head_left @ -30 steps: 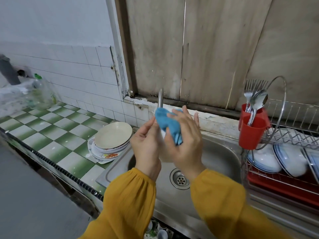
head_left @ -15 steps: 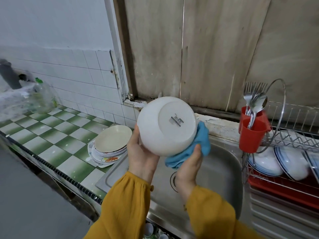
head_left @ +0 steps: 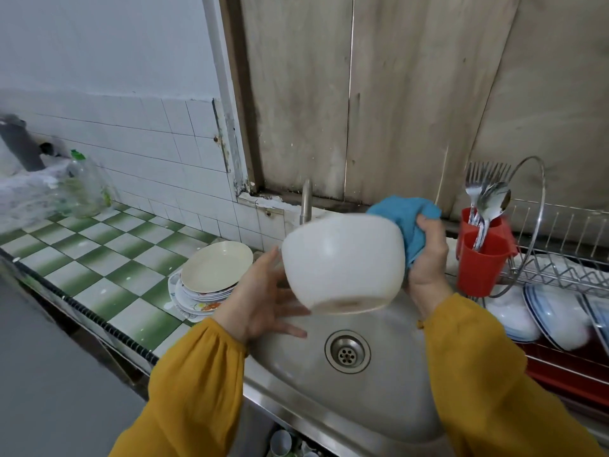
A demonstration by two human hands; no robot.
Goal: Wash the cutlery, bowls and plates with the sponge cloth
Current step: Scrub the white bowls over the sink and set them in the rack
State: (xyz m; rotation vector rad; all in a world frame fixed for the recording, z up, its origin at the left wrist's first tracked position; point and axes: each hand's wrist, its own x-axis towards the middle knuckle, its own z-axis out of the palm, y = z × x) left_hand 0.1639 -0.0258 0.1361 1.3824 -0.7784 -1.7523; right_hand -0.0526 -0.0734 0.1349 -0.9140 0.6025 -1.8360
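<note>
Head view: the white bowl [head_left: 342, 262] is held tipped above the sink [head_left: 389, 407], probably so drips fall back into it, with the left hand [head_left: 260, 301] cradling its left side on spread, fairly straight fingers. The right hand [head_left: 426, 258] curls tightly round the blue sponge cloth [head_left: 403, 212] and presses it to the bowl's right wall, while stacked plates [head_left: 216, 267] wait on the counter [head_left: 108, 268] just left of the sink

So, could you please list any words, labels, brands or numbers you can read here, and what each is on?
None can be read.
The plastic bottle is too blurred to show any label, and the white bowl and red cutlery holder show no print.
</note>
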